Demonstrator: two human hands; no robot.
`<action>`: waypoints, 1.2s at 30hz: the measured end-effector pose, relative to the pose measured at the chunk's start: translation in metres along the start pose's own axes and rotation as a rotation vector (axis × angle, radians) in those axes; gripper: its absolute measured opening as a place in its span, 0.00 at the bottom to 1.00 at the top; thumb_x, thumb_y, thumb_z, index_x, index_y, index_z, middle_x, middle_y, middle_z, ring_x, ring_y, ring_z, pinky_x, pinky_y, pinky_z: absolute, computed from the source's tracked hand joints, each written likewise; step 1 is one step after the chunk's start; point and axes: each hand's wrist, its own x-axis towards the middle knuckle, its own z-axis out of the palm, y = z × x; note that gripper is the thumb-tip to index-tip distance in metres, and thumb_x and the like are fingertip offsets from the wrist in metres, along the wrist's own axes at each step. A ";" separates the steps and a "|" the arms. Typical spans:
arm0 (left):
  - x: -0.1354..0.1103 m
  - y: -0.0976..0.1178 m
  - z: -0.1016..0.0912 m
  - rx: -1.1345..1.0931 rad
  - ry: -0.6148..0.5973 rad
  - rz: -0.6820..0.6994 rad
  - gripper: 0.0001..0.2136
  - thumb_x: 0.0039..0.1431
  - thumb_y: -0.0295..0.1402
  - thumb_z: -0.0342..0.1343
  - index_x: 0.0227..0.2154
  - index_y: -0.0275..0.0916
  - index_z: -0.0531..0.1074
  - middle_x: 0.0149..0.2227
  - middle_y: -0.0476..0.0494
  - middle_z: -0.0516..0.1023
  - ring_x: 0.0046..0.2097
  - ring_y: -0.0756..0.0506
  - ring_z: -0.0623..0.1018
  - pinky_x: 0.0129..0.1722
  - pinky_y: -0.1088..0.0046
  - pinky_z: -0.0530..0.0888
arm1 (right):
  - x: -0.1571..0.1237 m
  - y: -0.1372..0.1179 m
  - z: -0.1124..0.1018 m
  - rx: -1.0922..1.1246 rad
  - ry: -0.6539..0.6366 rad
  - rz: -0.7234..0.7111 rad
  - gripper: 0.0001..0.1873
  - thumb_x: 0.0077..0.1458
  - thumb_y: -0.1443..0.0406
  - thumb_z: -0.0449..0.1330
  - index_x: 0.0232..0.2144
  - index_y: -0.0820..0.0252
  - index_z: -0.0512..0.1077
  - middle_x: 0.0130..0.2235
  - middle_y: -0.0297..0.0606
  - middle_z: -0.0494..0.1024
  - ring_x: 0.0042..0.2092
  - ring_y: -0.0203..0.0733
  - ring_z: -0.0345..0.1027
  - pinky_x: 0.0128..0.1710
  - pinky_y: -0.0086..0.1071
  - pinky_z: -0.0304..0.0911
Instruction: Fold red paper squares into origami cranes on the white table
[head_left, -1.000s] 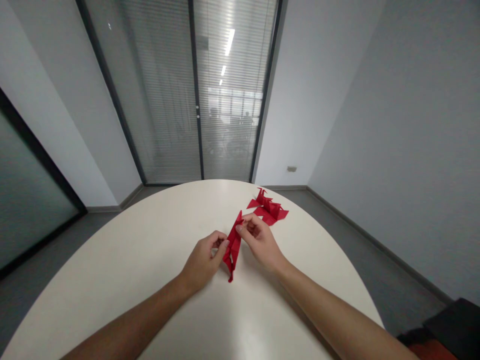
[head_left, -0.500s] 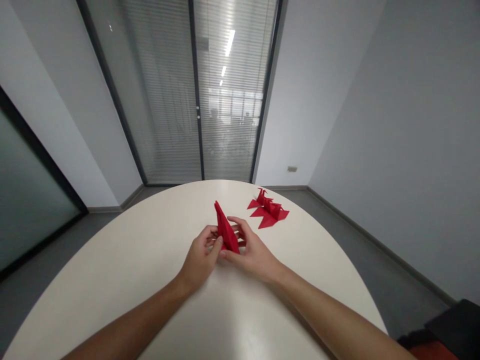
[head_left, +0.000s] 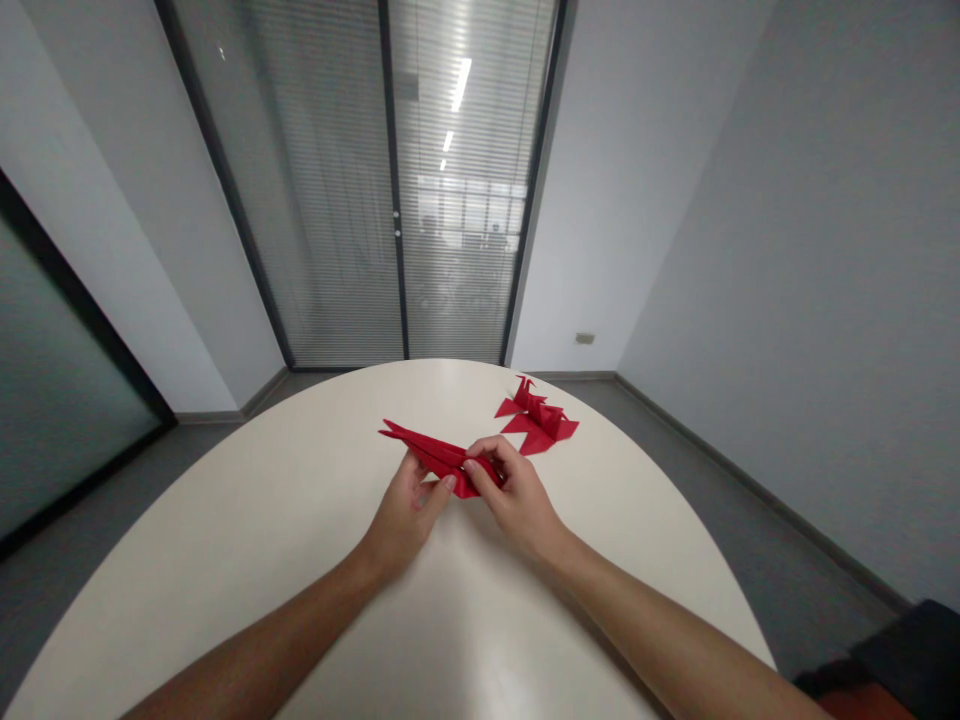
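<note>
A folded piece of red origami paper point(head_left: 431, 448) is held between both hands above the table, its two narrow points reaching toward the left. My left hand point(head_left: 405, 510) pinches its lower edge, thumb in front and fingers behind. At the wide right end, my right hand point(head_left: 517, 490) grips the paper between thumb and bent fingers, which cover part of that end. Beyond my right hand, several red paper cranes point(head_left: 541, 425) sit close together on the table with wings spread.
The round white table point(head_left: 300, 530) spreads under my arms. A glass partition with blinds point(head_left: 337, 250) stands behind it, and a grey wall point(head_left: 825, 300) is on the right. Something dark, perhaps a chair point(head_left: 911, 650), shows at the lower right.
The folded paper has turned from pointing up and away to pointing left. My right hand has shifted its grip to the paper's right end, its fingers now closed more tightly.
</note>
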 end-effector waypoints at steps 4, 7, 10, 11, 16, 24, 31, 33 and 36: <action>-0.003 -0.001 0.003 -0.078 -0.102 -0.051 0.22 0.60 0.38 0.59 0.54 0.41 0.58 0.58 0.34 0.71 0.57 0.42 0.74 0.54 0.62 0.72 | 0.002 0.007 0.002 0.032 0.080 -0.031 0.03 0.64 0.64 0.54 0.40 0.56 0.66 0.36 0.36 0.73 0.35 0.40 0.67 0.35 0.33 0.64; -0.003 0.005 0.005 -0.098 -0.061 -0.046 0.21 0.60 0.40 0.59 0.51 0.42 0.58 0.54 0.36 0.75 0.55 0.43 0.76 0.56 0.61 0.71 | 0.001 0.006 0.000 -0.019 0.046 -0.121 0.05 0.63 0.68 0.52 0.35 0.55 0.66 0.38 0.38 0.73 0.38 0.41 0.68 0.39 0.34 0.65; 0.001 0.009 0.005 -0.098 0.038 -0.042 0.20 0.58 0.42 0.60 0.48 0.42 0.60 0.50 0.39 0.78 0.52 0.43 0.77 0.54 0.63 0.72 | -0.002 -0.001 -0.004 -0.113 -0.049 -0.218 0.07 0.62 0.70 0.53 0.35 0.54 0.69 0.43 0.40 0.74 0.45 0.43 0.70 0.46 0.37 0.65; 0.002 0.010 0.004 -0.112 0.065 -0.057 0.20 0.57 0.43 0.61 0.47 0.42 0.61 0.49 0.40 0.78 0.50 0.43 0.78 0.52 0.63 0.74 | -0.003 -0.003 -0.006 -0.147 -0.080 -0.242 0.07 0.61 0.70 0.55 0.39 0.54 0.70 0.47 0.42 0.73 0.49 0.44 0.69 0.49 0.39 0.65; 0.006 0.009 0.002 -0.234 0.091 -0.169 0.21 0.55 0.45 0.62 0.45 0.40 0.63 0.44 0.40 0.81 0.43 0.42 0.81 0.46 0.61 0.77 | -0.007 -0.002 -0.009 -0.385 -0.143 -0.317 0.20 0.54 0.68 0.64 0.48 0.53 0.67 0.61 0.46 0.66 0.60 0.51 0.63 0.58 0.46 0.61; 0.005 0.009 0.002 -0.223 0.012 -0.276 0.23 0.52 0.46 0.66 0.45 0.35 0.73 0.48 0.33 0.81 0.48 0.37 0.80 0.47 0.59 0.76 | -0.006 0.006 -0.013 -0.580 -0.054 -0.250 0.07 0.54 0.71 0.58 0.34 0.55 0.66 0.51 0.44 0.76 0.41 0.45 0.74 0.38 0.36 0.66; 0.011 0.011 -0.003 -0.185 0.179 -0.318 0.22 0.49 0.44 0.65 0.42 0.32 0.77 0.40 0.34 0.84 0.43 0.38 0.82 0.40 0.66 0.77 | -0.003 0.002 -0.022 -0.825 -0.017 -0.157 0.02 0.58 0.65 0.59 0.35 0.56 0.69 0.33 0.36 0.80 0.30 0.43 0.73 0.28 0.32 0.58; 0.012 0.012 -0.004 -0.175 0.220 -0.315 0.21 0.50 0.43 0.63 0.42 0.33 0.77 0.38 0.36 0.84 0.40 0.39 0.83 0.38 0.67 0.76 | -0.001 -0.004 -0.024 -0.843 0.010 -0.218 0.04 0.59 0.65 0.57 0.38 0.57 0.70 0.39 0.40 0.81 0.37 0.45 0.75 0.34 0.35 0.62; 0.013 0.013 -0.004 -0.071 0.275 -0.271 0.18 0.50 0.42 0.61 0.39 0.33 0.77 0.35 0.38 0.84 0.35 0.41 0.82 0.34 0.69 0.76 | -0.001 -0.013 -0.025 -0.846 0.043 -0.352 0.09 0.54 0.63 0.61 0.38 0.58 0.71 0.51 0.46 0.77 0.49 0.52 0.71 0.46 0.42 0.63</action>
